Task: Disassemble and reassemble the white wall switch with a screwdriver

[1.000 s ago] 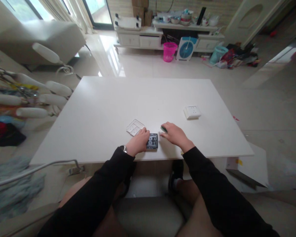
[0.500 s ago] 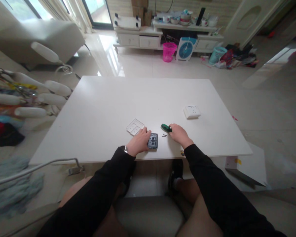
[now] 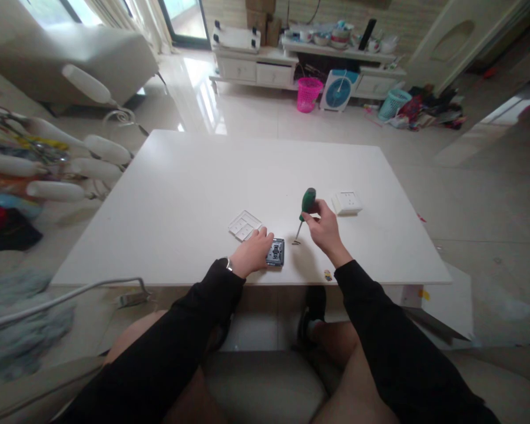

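Observation:
My left hand point(image 3: 254, 249) is closed on a wall socket point(image 3: 275, 253) that lies with its dark back up near the table's front edge; part of it is hidden under the fingers. In my right hand point(image 3: 325, 227) is a screwdriver point(image 3: 308, 203) with a green handle, gripped between thumb and fingers. It stands nearly upright, shaft down, its tip close to several small dark screws point(image 3: 295, 242); whether it touches one I cannot tell. Just beyond my left hand lies a white socket cover plate point(image 3: 244, 226).
A white boxy socket point(image 3: 348, 202) sits beyond my right hand on the white table point(image 3: 212, 176). A small cartoon sticker point(image 3: 328, 275) is near the front edge. Across the floor are a pink basket point(image 3: 308, 97) and a blue fan point(image 3: 339, 91).
My right hand has raised the screwdriver from lying low to nearly upright, tip down over the screws. My left hand stays on the wall socket. The view has shifted slightly.

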The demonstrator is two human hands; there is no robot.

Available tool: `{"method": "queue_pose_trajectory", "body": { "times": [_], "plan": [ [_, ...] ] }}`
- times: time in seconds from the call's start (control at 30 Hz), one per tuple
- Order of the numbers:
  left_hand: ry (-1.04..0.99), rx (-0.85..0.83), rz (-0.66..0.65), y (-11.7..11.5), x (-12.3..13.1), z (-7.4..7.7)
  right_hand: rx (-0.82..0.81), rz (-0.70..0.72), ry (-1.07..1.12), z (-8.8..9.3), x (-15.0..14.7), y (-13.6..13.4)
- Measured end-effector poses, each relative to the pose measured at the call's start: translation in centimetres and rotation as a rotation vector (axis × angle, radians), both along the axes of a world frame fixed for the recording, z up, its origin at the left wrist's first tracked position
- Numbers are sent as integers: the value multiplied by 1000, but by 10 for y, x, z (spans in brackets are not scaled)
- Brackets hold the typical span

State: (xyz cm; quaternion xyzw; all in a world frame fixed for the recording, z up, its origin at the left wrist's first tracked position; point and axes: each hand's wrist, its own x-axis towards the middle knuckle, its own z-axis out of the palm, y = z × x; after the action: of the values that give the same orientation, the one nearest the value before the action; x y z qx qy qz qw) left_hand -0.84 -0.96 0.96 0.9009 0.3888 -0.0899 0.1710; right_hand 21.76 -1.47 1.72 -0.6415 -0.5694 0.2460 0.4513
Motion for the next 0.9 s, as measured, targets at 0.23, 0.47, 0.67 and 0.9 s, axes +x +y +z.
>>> {"method": "queue_pose_trajectory", "body": {
  "times": [0.23, 0.47, 0.67, 0.9],
  "plan": [
    [-4, -18, 2, 0, 1, 2, 8, 4, 23, -5, -7, -3],
    [-15, -28, 15, 0, 0, 2, 52, -14, 21, 1, -6, -3],
    [-33, -57, 46, 3, 0, 7, 131, -72, 61, 4, -2, -2],
    [-102, -47, 82, 9, -1, 10, 241, -115, 141, 7, 0, 0]
  ]
}}
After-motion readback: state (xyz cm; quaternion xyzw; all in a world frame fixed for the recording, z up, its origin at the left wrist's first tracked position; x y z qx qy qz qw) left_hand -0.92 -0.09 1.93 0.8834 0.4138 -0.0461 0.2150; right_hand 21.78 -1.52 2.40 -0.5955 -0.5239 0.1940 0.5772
